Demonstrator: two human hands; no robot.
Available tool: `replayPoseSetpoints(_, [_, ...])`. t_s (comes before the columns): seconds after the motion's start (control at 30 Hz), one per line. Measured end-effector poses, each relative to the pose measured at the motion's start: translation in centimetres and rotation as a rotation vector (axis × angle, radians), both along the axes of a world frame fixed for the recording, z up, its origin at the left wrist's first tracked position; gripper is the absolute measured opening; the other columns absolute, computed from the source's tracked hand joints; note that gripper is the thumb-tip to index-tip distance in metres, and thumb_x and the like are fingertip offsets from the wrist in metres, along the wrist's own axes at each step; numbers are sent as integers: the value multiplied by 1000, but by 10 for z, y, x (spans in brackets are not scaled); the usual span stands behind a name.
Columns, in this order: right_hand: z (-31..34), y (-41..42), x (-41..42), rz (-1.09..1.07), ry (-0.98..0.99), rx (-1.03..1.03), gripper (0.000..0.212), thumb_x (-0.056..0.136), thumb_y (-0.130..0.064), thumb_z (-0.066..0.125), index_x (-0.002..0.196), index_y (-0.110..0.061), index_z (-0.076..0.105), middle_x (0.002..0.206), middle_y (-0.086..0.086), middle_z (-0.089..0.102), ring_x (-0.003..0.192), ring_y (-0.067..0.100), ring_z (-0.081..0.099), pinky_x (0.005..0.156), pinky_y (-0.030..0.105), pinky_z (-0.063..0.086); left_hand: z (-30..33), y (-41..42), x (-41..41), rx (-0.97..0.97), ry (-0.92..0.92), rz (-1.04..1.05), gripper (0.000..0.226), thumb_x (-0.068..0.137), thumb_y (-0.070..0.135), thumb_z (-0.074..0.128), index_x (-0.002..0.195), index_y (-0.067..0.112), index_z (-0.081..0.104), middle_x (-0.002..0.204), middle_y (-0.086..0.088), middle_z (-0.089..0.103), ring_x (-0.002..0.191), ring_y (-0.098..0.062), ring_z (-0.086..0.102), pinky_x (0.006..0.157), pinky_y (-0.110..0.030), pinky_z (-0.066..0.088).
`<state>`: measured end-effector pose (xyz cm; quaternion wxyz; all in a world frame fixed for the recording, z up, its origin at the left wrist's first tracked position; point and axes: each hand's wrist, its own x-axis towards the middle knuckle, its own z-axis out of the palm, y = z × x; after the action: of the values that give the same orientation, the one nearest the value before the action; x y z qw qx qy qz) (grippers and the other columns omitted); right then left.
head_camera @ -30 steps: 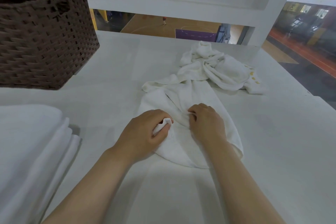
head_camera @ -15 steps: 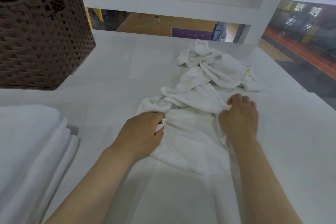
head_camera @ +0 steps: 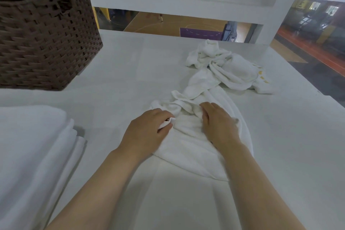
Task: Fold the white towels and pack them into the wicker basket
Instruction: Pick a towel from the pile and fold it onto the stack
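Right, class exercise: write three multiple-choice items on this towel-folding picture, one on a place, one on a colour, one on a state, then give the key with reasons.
1. Where does the wicker basket stand on the table?
A. far left
B. near right
C. centre front

2. What colour is the basket?
A. white
B. dark brown
C. yellow

3. What is the left hand doing?
A. resting flat on bare table
B. pinching a bit of the towel being worked
C. reaching into the basket

Key: 1 A, it stands at the far left, beyond the folded stack. 2 B, its weave is dark brown. 3 B, white cloth shows between its thumb and fingers, while the right hand lies on the same towel.
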<state>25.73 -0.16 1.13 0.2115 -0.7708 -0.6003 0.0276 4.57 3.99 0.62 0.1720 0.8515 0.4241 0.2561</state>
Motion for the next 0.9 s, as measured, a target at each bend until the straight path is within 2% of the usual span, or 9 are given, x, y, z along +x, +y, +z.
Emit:
replayPoseSetpoints(0.1, [0, 0, 0, -101, 165, 139, 18, 99, -19, 33, 84, -22, 43, 82, -8, 46, 75, 15, 43, 72, 39, 30, 1, -1, 0, 2, 5, 42, 2, 96, 38, 52, 96, 36, 51, 86, 17, 57, 83, -5, 51, 69, -22, 41])
replayPoseSetpoints(0.2, [0, -3, 0, -33, 151, 297, 14, 89, -19, 33, 76, -21, 37, 79, -9, 39, 80, 16, 38, 71, 35, 33, 2, -2, 1, 1, 0, 61, 7, 96, 40, 52, 93, 37, 47, 81, 16, 56, 78, -5, 53, 67, -23, 42])
replayPoseSetpoints(0.3, [0, -6, -3, 42, 177, 274, 10, 84, -18, 40, 93, -18, 46, 96, -8, 47, 93, 14, 41, 74, 25, 29, 2, -2, 1, 8, -16, 75, 13, 95, 40, 54, 88, 34, 44, 77, 13, 55, 76, -5, 52, 64, -22, 40])
replayPoseSetpoints(0.33, [1, -6, -4, 81, 192, 254, 26, 83, -14, 45, 108, -20, 49, 113, -8, 51, 107, 13, 43, 81, 22, 33, 2, -2, 1, 11, -25, 79, 15, 94, 40, 55, 86, 33, 44, 76, 13, 54, 76, -6, 52, 64, -22, 40])
replayPoseSetpoints(0.4, [-1, -4, -6, 221, 167, 252, 62, 82, -4, 50, 140, -26, 41, 150, -12, 37, 138, 6, 30, 106, 19, 29, 2, -2, 2, 18, -53, 78, 17, 92, 38, 58, 83, 31, 46, 77, 13, 55, 78, -6, 52, 64, -24, 41])
replayPoseSetpoints(0.47, [-6, -1, -8, 345, 62, 267, 69, 86, -2, 49, 149, -28, 37, 157, -13, 32, 144, 5, 25, 117, 24, 22, 2, -3, 3, 21, -88, 72, 17, 91, 36, 60, 82, 29, 48, 80, 13, 56, 80, -7, 52, 65, -25, 43])
replayPoseSetpoints(0.6, [-13, 4, -14, 342, -54, 311, 27, 93, -25, 56, 118, -22, 68, 110, -7, 71, 103, 16, 63, 96, 34, 44, 4, -3, 4, -39, -177, 58, 20, 90, 33, 64, 78, 29, 48, 79, 12, 56, 79, -8, 52, 62, -22, 39])
replayPoseSetpoints(0.7, [-12, 4, -17, 294, 1, 431, 23, 94, -31, 53, 100, -20, 72, 86, -8, 71, 78, 13, 62, 80, 27, 44, 7, -4, 4, -74, -240, 14, 16, 91, 29, 64, 82, 32, 51, 81, 14, 57, 79, -8, 53, 62, -20, 38])
replayPoseSetpoints(0.9, [-2, -2, -30, 306, 316, 494, 11, 94, -15, 59, 90, -18, 68, 75, -21, 59, 72, 2, 55, 69, 9, 38, 12, -6, 4, -102, -355, -22, 10, 92, 24, 64, 88, 32, 60, 88, 13, 63, 85, -10, 57, 71, -26, 45])
